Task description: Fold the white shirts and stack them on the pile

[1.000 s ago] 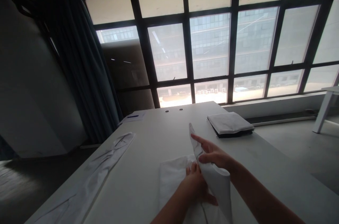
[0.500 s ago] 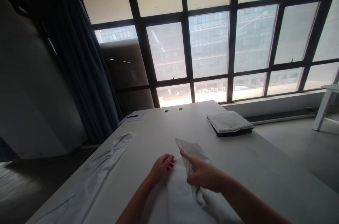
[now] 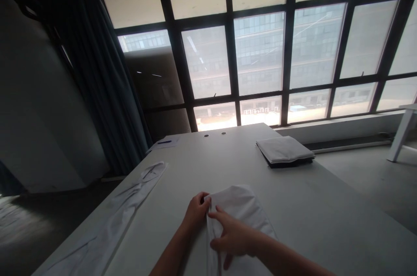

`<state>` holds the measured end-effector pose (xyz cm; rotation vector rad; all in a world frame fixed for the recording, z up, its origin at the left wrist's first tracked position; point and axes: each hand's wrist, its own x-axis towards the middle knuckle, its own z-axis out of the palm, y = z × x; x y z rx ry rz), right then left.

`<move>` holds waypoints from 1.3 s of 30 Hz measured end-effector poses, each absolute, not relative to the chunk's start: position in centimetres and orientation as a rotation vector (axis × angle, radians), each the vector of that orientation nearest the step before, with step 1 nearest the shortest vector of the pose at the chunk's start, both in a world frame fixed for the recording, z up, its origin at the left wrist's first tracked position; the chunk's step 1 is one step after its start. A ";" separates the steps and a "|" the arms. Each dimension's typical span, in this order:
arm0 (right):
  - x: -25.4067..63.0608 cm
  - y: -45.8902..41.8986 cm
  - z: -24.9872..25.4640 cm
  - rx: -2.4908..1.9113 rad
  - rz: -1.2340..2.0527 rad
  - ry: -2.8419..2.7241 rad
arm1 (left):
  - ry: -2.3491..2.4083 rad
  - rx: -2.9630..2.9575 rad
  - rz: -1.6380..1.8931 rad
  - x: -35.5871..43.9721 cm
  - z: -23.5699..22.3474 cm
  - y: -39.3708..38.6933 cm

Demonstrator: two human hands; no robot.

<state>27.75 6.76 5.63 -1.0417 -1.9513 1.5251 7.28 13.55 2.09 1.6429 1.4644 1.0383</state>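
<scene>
A white cloth lies flat on the white table, near the front edge. My left hand pinches the cloth's left edge with its fingers curled. My right hand rests on top of the cloth, fingers bent and pressing it down beside the left hand. Both forearms come in from the bottom of the view.
A folded stack of white and dark cloths sits at the far right of the table. A long white garment lies along the left edge. A paper with a pen is at the far left corner. Large windows stand behind.
The cloth's raised end, held up by my right hand, has been laid flat. My left hand moved out to the cloth's left edge and my right hand came down onto it.
</scene>
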 end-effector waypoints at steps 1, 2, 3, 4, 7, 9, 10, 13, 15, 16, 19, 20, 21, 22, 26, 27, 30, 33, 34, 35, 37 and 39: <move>28.4 7.7 6.0 -1.086 1.482 -1.939 | 1.481 1.662 1.037 7.3 2.1 13.5; 29.3 8.9 6.4 -1.155 1.373 -1.934 | 1.496 1.679 1.032 7.3 2.1 13.5; 30.4 10.2 6.7 -1.222 1.227 -1.926 | 1.510 1.695 1.028 7.4 2.1 13.6; 31.5 11.7 6.9 -1.268 1.005 -1.900 | 1.529 1.708 1.026 7.4 2.1 13.6; 35.3 15.5 6.4 -1.312 0.681 -1.820 | 1.581 1.750 1.051 7.6 2.2 13.6; 37.3 17.1 5.3 -1.296 0.715 -1.849 | 1.585 1.802 1.075 7.7 2.3 13.5; 38.0 17.6 4.7 -1.278 0.750 -1.877 | 1.580 1.832 1.078 7.8 2.3 13.4; 38.8 17.9 3.2 -1.220 0.824 -1.946 | 1.563 1.896 1.039 7.9 2.5 13.2; 38.8 17.9 2.7 -1.210 0.824 -1.971 | 1.552 1.914 1.001 7.8 2.7 13.0; 38.7 17.9 2.6 -1.212 0.818 -1.983 | 1.545 1.920 0.984 7.8 2.8 12.9; 38.7 17.9 2.4 -1.235 0.799 -2.023 | 1.529 1.931 0.949 7.8 3.0 12.7; 38.8 18.0 2.3 -1.246 0.790 -2.031 | 1.529 1.931 0.943 7.8 3.1 12.7; 38.9 18.0 2.2 -1.259 0.778 -2.036 | 1.533 1.929 0.938 7.8 3.2 12.6; 39.1 18.0 2.1 -1.275 0.765 -2.039 | 1.539 1.927 0.936 7.8 3.2 12.6; 39.3 17.8 1.8 -1.351 0.703 -2.054 | 1.588 1.921 0.945 7.7 3.2 12.8; 39.2 17.8 1.7 -1.369 0.683 -2.058 | 1.600 1.921 0.945 7.6 3.1 12.8; 39.0 17.7 1.7 -1.414 0.629 -2.077 | 1.618 1.912 0.923 7.1 2.9 13.1; 38.7 17.7 1.7 -1.471 0.589 -2.114 | 1.615 1.901 0.899 6.6 2.8 13.3; 38.6 17.7 1.7 -1.492 0.572 -2.127 | 1.615 1.898 0.897 6.5 2.8 13.4; 38.5 17.6 1.6 -1.511 0.547 -2.137 | 1.617 1.897 0.897 6.4 2.7 13.4; 38.2 17.4 1.7 -1.542 0.481 -2.154 | 1.620 1.894 0.898 6.3 2.7 13.5; 37.9 16.9 2.0 -1.565 0.400 -2.165 | 1.625 1.894 0.899 6.3 2.7 13.5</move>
